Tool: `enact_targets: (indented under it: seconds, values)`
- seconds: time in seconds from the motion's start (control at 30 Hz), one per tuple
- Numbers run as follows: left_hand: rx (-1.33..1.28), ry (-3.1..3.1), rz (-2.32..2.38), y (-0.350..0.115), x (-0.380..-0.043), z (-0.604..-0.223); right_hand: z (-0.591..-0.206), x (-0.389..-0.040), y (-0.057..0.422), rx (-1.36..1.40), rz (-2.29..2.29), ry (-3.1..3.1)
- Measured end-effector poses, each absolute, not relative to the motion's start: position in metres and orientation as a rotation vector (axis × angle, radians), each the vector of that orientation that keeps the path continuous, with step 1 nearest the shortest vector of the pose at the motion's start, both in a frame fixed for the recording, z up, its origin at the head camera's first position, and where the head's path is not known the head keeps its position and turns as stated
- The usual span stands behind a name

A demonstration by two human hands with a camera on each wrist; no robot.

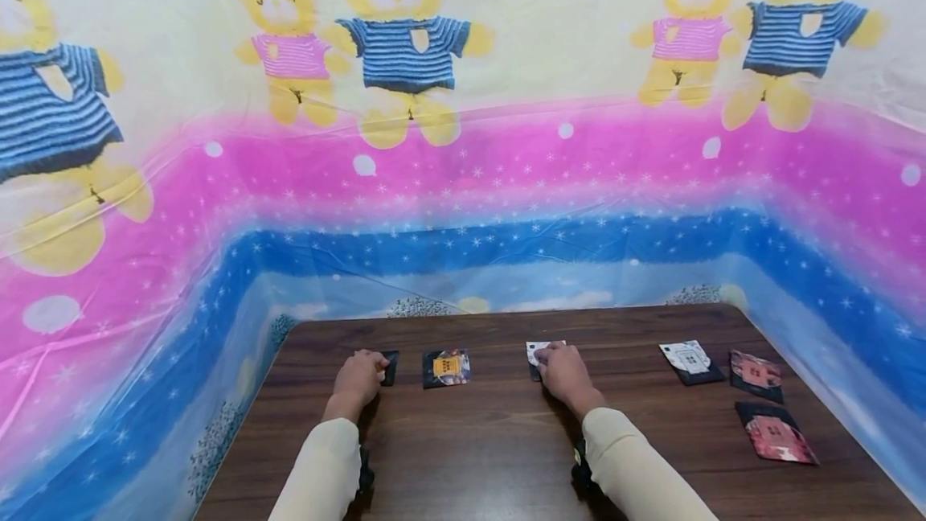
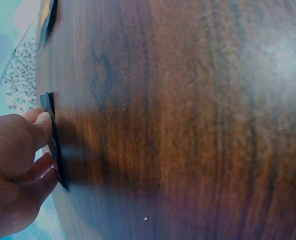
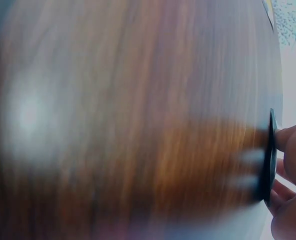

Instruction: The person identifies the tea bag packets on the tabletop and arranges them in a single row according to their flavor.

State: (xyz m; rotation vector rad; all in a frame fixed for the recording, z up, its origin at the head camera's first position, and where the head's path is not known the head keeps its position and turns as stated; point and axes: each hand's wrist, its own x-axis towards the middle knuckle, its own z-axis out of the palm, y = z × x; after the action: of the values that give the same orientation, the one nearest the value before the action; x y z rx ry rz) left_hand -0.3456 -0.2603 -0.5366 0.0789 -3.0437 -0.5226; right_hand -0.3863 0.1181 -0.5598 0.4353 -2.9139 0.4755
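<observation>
At the left of the table my left hand (image 1: 359,376) holds a small flat black packet (image 1: 391,368) with thumb and fingertips. In the left wrist view that dark packet (image 2: 57,145) lies low at the wood surface, its face mostly out of sight. Further right, my right hand (image 1: 567,376) grips a white and black packet (image 1: 534,350), partly covered by the fingers. The right wrist view catches it edge-on as a thin dark packet (image 3: 269,160) against the fingertips. Between the hands lies a black packet with an orange label (image 1: 446,367), touched by neither.
On the right side of the brown wooden table (image 1: 463,457) lie another white and black packet (image 1: 690,362), a red and black packet (image 1: 756,375) and a second red packet (image 1: 776,432). A bear-printed cloth (image 1: 463,256) hangs behind the table and along its sides.
</observation>
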Motion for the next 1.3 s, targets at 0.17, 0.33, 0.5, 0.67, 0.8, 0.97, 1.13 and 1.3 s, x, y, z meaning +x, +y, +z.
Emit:
enact_targets:
  seconds: [0.17, 0.33, 0.5, 0.67, 0.8, 0.97, 1.13, 1.3]
  values:
    - [0.081, -3.050, -0.530, -0.261, -0.346, -0.537, -0.558, -0.386, 0.107, 0.455, 0.453, -2.942]
    - [0.088, -3.048, -0.549, -0.262, -0.345, -0.534, -0.558, -0.388, 0.095, 0.472, 0.481, -2.951]
    - [0.085, -3.039, -0.553, -0.262, -0.344, -0.532, -0.557, -0.388, 0.082, 0.510, 0.459, -2.938]
    - [0.085, -3.029, -0.565, -0.260, -0.340, -0.533, -0.556, -0.383, 0.071, 0.534, 0.451, -2.939]
    - [0.082, -3.026, -0.555, -0.259, -0.336, -0.531, -0.555, -0.381, 0.063, 0.560, 0.428, -2.933]
    - [0.065, -3.024, -0.549, -0.258, -0.336, -0.530, -0.555, -0.382, 0.053, 0.568, 0.403, -2.947]
    - [0.053, -3.024, -0.531, -0.259, -0.337, -0.528, -0.553, -0.382, 0.047, 0.558, 0.412, -2.959]
    - [0.070, -3.018, -0.566, -0.257, -0.338, -0.529, -0.552, -0.382, 0.042, 0.594, 0.401, -2.956]
